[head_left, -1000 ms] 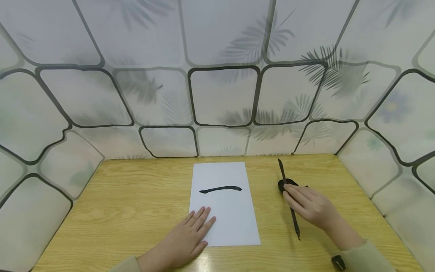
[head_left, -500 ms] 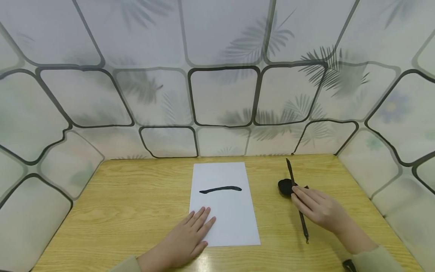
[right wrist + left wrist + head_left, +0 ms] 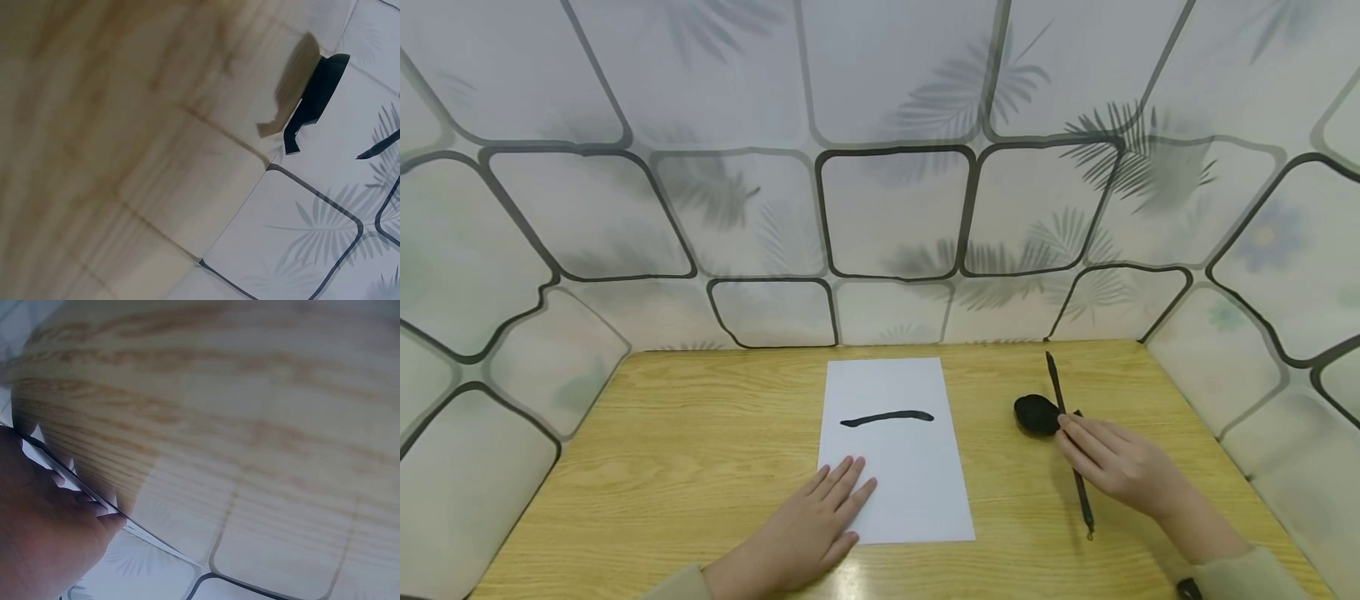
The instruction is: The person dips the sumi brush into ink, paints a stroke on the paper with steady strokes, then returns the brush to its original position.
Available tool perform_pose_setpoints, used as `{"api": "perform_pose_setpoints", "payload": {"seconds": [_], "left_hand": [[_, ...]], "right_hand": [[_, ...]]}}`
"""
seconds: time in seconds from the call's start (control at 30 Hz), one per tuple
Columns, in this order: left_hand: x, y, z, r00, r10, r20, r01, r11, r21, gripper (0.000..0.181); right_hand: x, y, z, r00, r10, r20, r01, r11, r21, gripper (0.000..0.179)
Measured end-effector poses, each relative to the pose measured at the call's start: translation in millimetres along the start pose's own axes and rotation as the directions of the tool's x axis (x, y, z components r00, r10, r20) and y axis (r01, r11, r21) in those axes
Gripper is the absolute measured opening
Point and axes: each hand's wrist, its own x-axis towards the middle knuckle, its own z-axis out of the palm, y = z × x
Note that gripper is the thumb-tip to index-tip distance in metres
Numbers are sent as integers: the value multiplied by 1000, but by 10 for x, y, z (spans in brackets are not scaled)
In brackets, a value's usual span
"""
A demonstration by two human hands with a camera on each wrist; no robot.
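Observation:
A white sheet of paper (image 3: 910, 483) lies on the table, one black brush stroke (image 3: 887, 417) drawn across its upper half. My left hand (image 3: 805, 529) rests flat on its lower left part, fingers spread. In the left wrist view the same hand (image 3: 50, 519) shows at the lower left. My right hand (image 3: 1123, 471) pinches a dark writing brush (image 3: 1081, 492) near its middle, the bristle tip pointing away and the looped end towards me. Just left of those fingers sits a small black ink dish (image 3: 1035, 414) with a short handle. The right wrist view shows the dish (image 3: 322, 87) and the brush tip (image 3: 378, 147).
The wood-grain table (image 3: 700, 450) ends at a patterned cloth wall (image 3: 891, 217) at the back, with similar panels on both sides. A dark strap piece (image 3: 1189, 588) shows by the right sleeve (image 3: 1251, 575).
My right hand has moved to the right with the brush, off the ink dish, so more of the dish shows. The left hand and the paper have stayed put.

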Motion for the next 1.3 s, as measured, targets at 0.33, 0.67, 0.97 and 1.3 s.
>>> {"api": "perform_pose_setpoints", "payload": {"seconds": [0.33, 0.67, 0.97, 1.3], "left_hand": [[7, -2, -2, 1000, -7, 18, 7, 1000, -11, 60], [11, -2, -1, 1000, -9, 23, 9, 1000, -4, 60], [18, -4, -7, 999, -15, 34, 15, 1000, -8, 61], [14, 0, -17, 999, -20, 46, 21, 999, -26, 61]], "right_hand": [[-156, 29, -59, 999, -17, 41, 18, 1000, -4, 38], [-321, 28, -135, 991, -8, 131, 8, 1000, 3, 43], [-429, 45, -127, 985, -27, 168, 25, 1000, 11, 47], [-587, 59, -118, 958, -110, 265, 116, 993, -7, 52]]}}
